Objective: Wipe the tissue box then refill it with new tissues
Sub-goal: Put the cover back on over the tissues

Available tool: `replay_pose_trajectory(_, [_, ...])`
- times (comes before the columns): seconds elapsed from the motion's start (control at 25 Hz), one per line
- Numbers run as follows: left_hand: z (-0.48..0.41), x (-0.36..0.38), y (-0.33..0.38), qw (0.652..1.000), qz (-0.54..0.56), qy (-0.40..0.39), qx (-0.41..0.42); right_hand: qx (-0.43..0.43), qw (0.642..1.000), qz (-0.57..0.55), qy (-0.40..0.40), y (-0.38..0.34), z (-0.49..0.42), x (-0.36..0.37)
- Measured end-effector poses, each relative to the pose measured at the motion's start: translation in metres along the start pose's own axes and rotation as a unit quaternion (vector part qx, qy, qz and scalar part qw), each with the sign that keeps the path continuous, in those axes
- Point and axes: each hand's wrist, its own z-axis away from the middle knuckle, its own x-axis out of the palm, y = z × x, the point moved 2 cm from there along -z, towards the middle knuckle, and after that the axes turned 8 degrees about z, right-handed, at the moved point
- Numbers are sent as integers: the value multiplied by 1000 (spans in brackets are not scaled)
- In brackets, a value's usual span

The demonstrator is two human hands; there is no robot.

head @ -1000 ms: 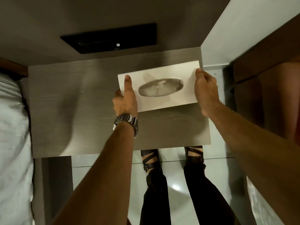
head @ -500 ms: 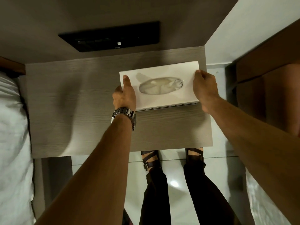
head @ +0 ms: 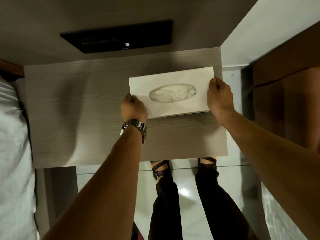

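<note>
A white rectangular tissue box (head: 166,80) lies on the right part of a grey wooden table (head: 78,110). Crumpled white tissue (head: 173,93) shows through the oval opening in its top. My left hand (head: 134,109), with a metal watch on the wrist, grips the box's near left corner. My right hand (head: 220,99) holds the right end, thumb on the top edge. A thin dark gap shows under the box's near right edge.
A black panel (head: 117,38) is set in the wall behind the table. White bedding (head: 13,144) lies at the left. A brown wooden unit (head: 285,84) stands at the right. My legs and sandals (head: 161,168) are on the pale tiled floor below the table's near edge.
The left thumb has slid off the box top to its near left corner. Both hands still hold the box, which has settled lower toward the table.
</note>
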Motion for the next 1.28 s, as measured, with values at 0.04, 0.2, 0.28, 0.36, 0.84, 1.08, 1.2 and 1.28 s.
replay_pose_trajectory(0.04, [0, -1, -2, 1000, -2, 5, 1, -1, 1000, 3, 2, 0, 0, -1])
replay_pose_trajectory(0.2, [-1, -1, -10, 1000, 20, 5, -11, 6, 1000, -5, 3, 2, -5, -1])
replay_pose_trajectory(0.28, [1, -1, -11, 999, 32, 11, -13, 11, 1000, -16, 5, 7, -4, -1])
replay_pose_trajectory(0.36, [3, -3, -9, 999, 42, 20, -8, 15, 999, -33, 11, 10, -1, -2])
replay_pose_trajectory(0.84, [8, -3, -14, 1000, -10, 8, 17, 15, 1000, -8, -15, 16, 1, 0])
replay_pose_trajectory(1.08, [2, -4, -17, 999, -31, -3, 8, 14, 1000, -10, -14, 16, 1, 0])
replay_pose_trajectory(1.2, [1, -5, -18, 999, -25, -15, 17, 28, 999, -16, -7, 17, 5, 0])
replay_pose_trajectory(1.28, [-1, -7, -18, 999, -19, -14, 24, 39, 999, -27, -6, 21, 8, 2])
